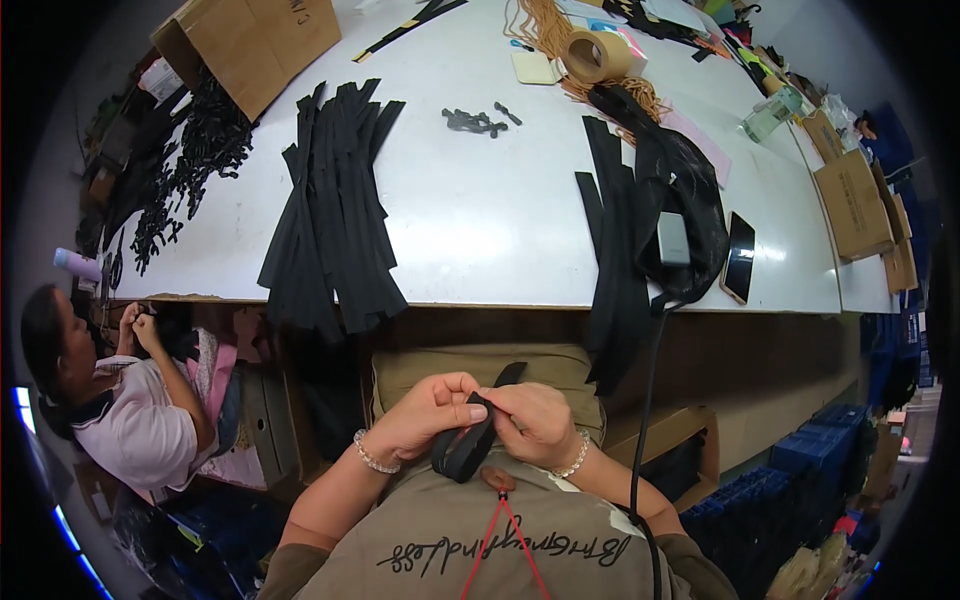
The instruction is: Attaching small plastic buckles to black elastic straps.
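Note:
Over my lap, a black fabric strap (462, 455) is folded into a loop, its free end sticking up behind my fingers. My left hand (432, 408) pinches the loop's upper part between thumb and fingers. Close against it, my right hand (535, 422) is closed on the same strap, the fingertips of both hands nearly meeting. What lies between the fingertips is too small to make out. On the table in front lies a pile of flat black straps (335, 205), with a second bundle of straps (612, 270) to the right, hanging over the edge.
Small black clips (478, 122) lie mid-table. A black bag (685, 190) bears a grey power bank (672, 240) with a cable running to me; a phone (739, 258) lies beside it. Far left, a cardboard box (255, 50) spills black pieces. A co-worker (140, 420) sits at left.

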Demonstrator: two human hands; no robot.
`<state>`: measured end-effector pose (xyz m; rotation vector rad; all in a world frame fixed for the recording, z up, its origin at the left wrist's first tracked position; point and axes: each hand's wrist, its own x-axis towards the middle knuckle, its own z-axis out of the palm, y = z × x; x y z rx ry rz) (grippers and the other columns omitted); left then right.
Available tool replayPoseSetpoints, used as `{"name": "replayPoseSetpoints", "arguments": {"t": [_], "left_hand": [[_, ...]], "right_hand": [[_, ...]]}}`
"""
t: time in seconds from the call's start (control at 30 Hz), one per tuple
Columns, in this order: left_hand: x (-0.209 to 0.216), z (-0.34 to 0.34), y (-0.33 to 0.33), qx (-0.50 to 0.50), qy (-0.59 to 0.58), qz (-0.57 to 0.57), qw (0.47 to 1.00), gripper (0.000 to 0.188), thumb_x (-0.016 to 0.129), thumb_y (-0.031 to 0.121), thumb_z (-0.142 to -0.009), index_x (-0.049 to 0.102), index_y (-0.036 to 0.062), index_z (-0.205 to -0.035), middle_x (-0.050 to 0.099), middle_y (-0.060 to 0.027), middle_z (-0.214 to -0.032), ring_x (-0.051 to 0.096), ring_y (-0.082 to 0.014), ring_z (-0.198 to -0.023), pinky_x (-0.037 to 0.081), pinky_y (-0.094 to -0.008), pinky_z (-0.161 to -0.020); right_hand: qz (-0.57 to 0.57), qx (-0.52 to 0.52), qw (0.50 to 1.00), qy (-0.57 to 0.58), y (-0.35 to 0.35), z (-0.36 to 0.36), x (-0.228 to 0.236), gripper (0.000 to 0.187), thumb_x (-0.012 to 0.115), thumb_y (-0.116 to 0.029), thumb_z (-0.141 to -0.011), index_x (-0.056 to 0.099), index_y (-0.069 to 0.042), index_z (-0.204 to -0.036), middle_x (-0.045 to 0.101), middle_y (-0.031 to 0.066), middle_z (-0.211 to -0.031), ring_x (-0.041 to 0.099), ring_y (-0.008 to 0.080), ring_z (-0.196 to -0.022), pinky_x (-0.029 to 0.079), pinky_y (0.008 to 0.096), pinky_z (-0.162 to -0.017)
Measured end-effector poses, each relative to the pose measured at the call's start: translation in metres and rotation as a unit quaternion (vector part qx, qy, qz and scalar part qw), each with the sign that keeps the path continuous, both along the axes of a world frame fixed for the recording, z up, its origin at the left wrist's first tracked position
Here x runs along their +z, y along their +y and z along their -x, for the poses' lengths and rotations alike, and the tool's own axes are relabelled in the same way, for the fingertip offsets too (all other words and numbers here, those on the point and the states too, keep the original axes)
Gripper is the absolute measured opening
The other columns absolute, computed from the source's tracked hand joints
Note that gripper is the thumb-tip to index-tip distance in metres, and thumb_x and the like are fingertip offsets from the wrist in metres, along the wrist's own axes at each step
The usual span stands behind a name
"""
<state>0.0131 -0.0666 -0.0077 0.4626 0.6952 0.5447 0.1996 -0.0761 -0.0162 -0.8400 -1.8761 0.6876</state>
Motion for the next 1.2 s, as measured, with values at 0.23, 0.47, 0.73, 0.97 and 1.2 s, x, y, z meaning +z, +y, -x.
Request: {"name": "replayPoseSetpoints", "arguments": {"t": [0.23, 0.47, 0.73, 0.97, 1.2], "left_hand": [[-0.004, -0.007, -0.019, 0.025, -0.018, -0.008, 0.999, 0.013, 0.061, 0.010, -0.086, 0.053, 0.0039, -0.094, 0.062, -0.0022, -0.079, 0.059, -0.0049, -0.068, 0.048, -0.0174, -0.059], [-0.010, -0.029, -0.029, 0.045, -0.079, -0.045, 0.995, 0.012, 0.060, 0.012, -0.087, 0.053, 0.0051, -0.094, 0.059, 0.0015, -0.080, 0.052, -0.0020, -0.068, 0.043, -0.0166, -0.058], [-0.007, -0.031, -0.033, 0.078, -0.102, -0.062, 0.990, 0.015, 0.059, 0.014, -0.088, 0.051, 0.0039, -0.096, 0.059, -0.0008, -0.082, 0.055, -0.0037, -0.072, 0.047, -0.0183, -0.063], [-0.008, -0.022, -0.036, 0.110, -0.076, -0.049, 0.990, 0.017, 0.058, 0.015, -0.088, 0.051, 0.0038, -0.099, 0.058, -0.0011, -0.086, 0.055, -0.0043, -0.075, 0.047, -0.0191, -0.064], [-0.011, -0.032, -0.035, 0.086, -0.069, -0.059, 0.992, 0.017, 0.058, 0.015, -0.089, 0.051, 0.0038, -0.100, 0.059, -0.0020, -0.087, 0.056, -0.0050, -0.075, 0.048, -0.0201, -0.065]], "right_hand": [[0.021, -0.028, 0.999, -0.012, -0.018, 0.002, 0.007, 0.025, 0.060, 0.007, -0.070, 0.063, 0.001, -0.094, 0.064, 0.0131, -0.079, 0.063, 0.0266, -0.066, 0.049, 0.0324, -0.058], [0.051, -0.131, 0.989, -0.041, -0.036, 0.001, 0.014, 0.019, 0.061, 0.003, -0.075, 0.064, 0.000, -0.093, 0.064, 0.0125, -0.076, 0.063, 0.0228, -0.066, 0.048, 0.0274, -0.060], [0.092, -0.145, 0.985, 0.002, -0.041, 0.004, 0.006, 0.017, 0.062, -0.003, -0.079, 0.062, 0.002, -0.095, 0.064, 0.0125, -0.083, 0.063, 0.0214, -0.072, 0.048, 0.0262, -0.066], [0.100, -0.115, 0.988, 0.011, -0.033, 0.014, 0.006, 0.018, 0.061, 0.000, -0.078, 0.061, 0.001, -0.095, 0.063, 0.0113, -0.083, 0.062, 0.0194, -0.073, 0.048, 0.0257, -0.067], [0.127, -0.124, 0.983, 0.043, -0.038, 0.004, 0.003, 0.019, 0.060, 0.002, -0.078, 0.061, 0.002, -0.097, 0.063, 0.0102, -0.083, 0.061, 0.0181, -0.074, 0.047, 0.0253, -0.067]]}}
